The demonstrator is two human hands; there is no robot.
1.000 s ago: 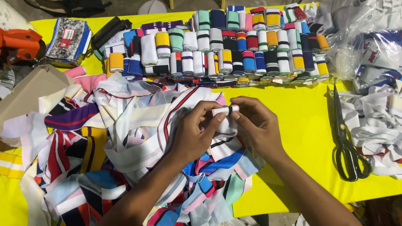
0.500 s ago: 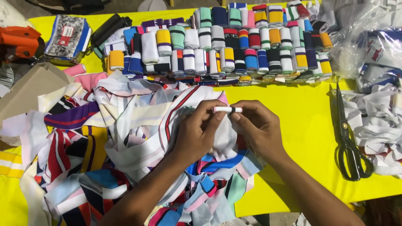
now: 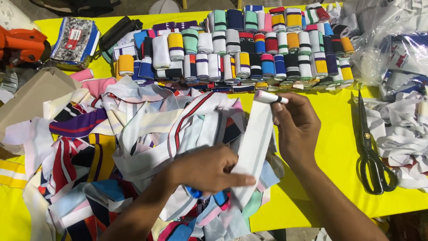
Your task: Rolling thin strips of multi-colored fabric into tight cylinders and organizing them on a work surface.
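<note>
Right hand (image 3: pixel 298 129) pinches the rolled end of a white ribbed strip (image 3: pixel 255 143); left hand (image 3: pixel 208 168) pinches it lower, best kept taut for tight rolling.

white ribbed strip (image 3: pixel 256 138), yellow table (image 3: pixel 330 147), black scissors (image 3: pixel 371 151)

Bright yellow table (image 3: pixel 339 147) under even light, grey floor (image 3: pixel 133 9) beyond.

Matt white ribbed knit cloth strip (image 3: pixel 256 138); glossy yellow tabletop (image 3: pixel 330 147); black metal scissors (image 3: pixel 372 151) at three o'clock; crinkled clear plastic bag (image 3: pixel 379 40).
</note>
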